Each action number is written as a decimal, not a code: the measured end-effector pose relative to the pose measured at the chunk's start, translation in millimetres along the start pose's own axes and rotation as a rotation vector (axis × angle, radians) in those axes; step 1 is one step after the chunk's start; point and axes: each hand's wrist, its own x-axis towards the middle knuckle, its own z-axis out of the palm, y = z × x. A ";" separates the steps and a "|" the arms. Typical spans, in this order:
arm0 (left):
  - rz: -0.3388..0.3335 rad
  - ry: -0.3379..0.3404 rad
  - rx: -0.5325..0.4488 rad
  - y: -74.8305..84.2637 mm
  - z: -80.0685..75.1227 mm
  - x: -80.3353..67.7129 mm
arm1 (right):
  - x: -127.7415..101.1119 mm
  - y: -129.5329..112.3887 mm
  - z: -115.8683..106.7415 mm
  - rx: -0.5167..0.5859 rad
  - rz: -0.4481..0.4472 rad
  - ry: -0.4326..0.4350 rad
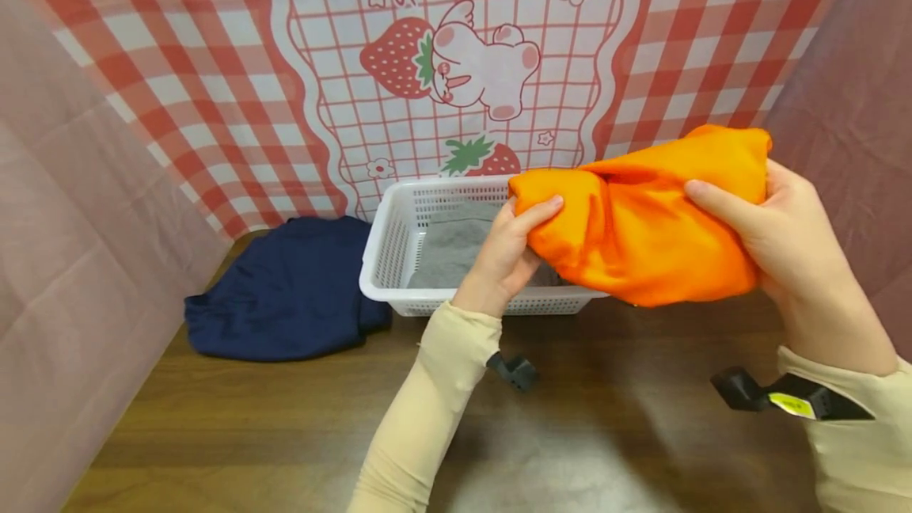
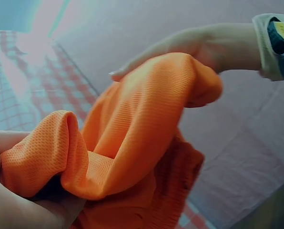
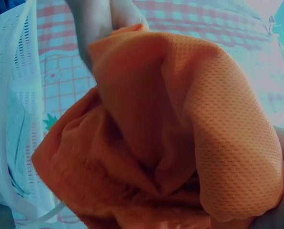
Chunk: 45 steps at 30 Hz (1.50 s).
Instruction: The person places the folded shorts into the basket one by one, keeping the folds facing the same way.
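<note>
A bunched orange mesh garment (image 1: 641,212) hangs in the air above the right end of a white plastic basket (image 1: 388,260). My left hand (image 1: 509,248) pinches its left end, thumb on top. My right hand (image 1: 765,220) grips its right end, fingers curled over the fabric. In the left wrist view the orange garment (image 2: 132,138) fills the frame with my right hand (image 2: 204,45) behind it. The right wrist view shows the orange garment (image 3: 180,133) close up, my left hand (image 3: 101,21) at its far end and the basket (image 3: 8,105) to the left.
A grey cloth (image 1: 456,248) lies inside the basket. A dark blue garment (image 1: 285,291) lies on the wooden table (image 1: 249,434) left of the basket. A red checked strawberry cloth (image 1: 442,62) hangs behind, with pink drapes at both sides.
</note>
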 end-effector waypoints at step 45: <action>0.146 0.262 -0.071 92.0 -77.4 17.0 | 98.9 45.0 66.9 -0.416 0.216 -0.079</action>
